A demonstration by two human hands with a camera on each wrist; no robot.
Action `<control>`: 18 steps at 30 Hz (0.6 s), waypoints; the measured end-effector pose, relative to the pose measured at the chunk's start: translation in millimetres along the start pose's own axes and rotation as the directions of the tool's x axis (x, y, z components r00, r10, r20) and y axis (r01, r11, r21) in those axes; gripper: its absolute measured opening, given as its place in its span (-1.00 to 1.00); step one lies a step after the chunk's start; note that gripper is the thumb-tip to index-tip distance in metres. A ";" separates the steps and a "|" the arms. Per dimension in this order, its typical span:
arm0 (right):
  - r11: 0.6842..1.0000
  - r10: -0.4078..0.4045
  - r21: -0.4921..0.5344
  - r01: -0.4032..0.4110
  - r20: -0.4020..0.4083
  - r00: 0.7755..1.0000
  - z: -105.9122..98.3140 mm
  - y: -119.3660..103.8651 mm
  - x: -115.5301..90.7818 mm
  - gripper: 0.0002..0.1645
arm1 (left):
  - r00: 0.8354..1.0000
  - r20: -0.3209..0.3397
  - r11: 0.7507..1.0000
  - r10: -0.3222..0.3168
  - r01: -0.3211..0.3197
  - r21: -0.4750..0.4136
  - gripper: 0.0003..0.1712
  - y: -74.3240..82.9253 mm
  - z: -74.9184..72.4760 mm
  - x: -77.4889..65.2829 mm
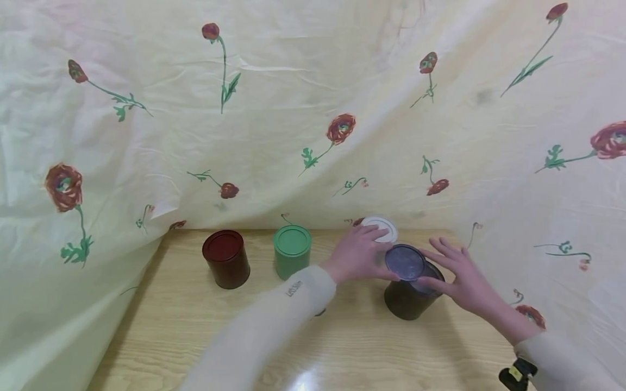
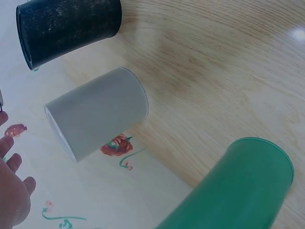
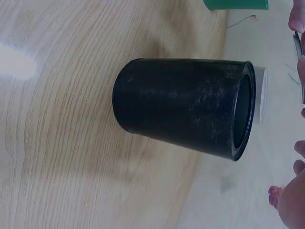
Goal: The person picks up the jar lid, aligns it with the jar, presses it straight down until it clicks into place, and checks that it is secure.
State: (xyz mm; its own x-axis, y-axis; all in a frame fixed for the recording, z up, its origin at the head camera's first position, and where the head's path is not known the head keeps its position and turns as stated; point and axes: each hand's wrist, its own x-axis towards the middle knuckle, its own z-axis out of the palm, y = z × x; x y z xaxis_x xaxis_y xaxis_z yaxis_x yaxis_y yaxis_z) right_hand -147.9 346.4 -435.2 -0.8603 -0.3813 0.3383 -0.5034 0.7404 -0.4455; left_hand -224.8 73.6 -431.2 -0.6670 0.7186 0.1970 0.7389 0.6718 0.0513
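A round dark lid (image 1: 405, 262) is tilted above the open mouth of a black can (image 1: 409, 301). My left hand (image 1: 359, 254) holds the lid's left edge, thumb low and index finger high. From the other side, my right hand (image 1: 457, 277) holds its right edge between thumb and index finger, with the other fingers spread. In the right wrist view the black can (image 3: 183, 105) stands upright on the table, and the lid (image 3: 299, 47) shows only as a thin edge. The left wrist view catches just part of my left hand (image 2: 14, 195).
Behind the left hand stands a white can (image 1: 383, 228) with its lid on. Further left are a green can (image 1: 292, 252) and a dark red can (image 1: 227, 260), both lidded. A flowered cloth (image 1: 274, 136) hangs behind the wooden table (image 1: 337, 347) and along its sides.
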 end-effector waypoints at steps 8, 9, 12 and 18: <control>1.000 -0.006 0.012 0.006 -0.011 1.000 -4.6 9.6 -5.2 -0.21 | 1.000 0.009 0.999 0.005 -0.006 0.047 -0.04 7.7 4.8 9.8; 1.000 -0.004 0.012 0.005 -0.011 1.000 -5.3 10.8 -5.9 -0.21 | 1.000 0.017 0.999 0.002 -0.003 0.051 -0.04 9.0 4.7 11.0; 1.000 0.005 0.010 -0.005 -0.009 1.000 -6.9 14.6 -8.1 -0.21 | 0.999 0.039 0.998 -0.010 0.008 0.057 -0.03 12.8 5.4 14.7; 1.000 -0.001 -0.012 0.000 -0.024 1.000 -8.4 21.8 -11.3 -0.21 | 0.997 0.063 0.998 -0.037 0.034 0.051 -0.03 19.7 9.6 20.1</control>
State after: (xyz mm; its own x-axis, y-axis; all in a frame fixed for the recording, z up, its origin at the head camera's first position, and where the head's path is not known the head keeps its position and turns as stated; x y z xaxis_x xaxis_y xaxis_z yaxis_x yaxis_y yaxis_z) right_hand -148.5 371.6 -441.7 -0.8579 -0.3686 0.3580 -0.5026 0.7468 -0.4355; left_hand -224.5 103.0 -435.6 -0.6984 0.7032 0.1332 0.7103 0.7039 0.0081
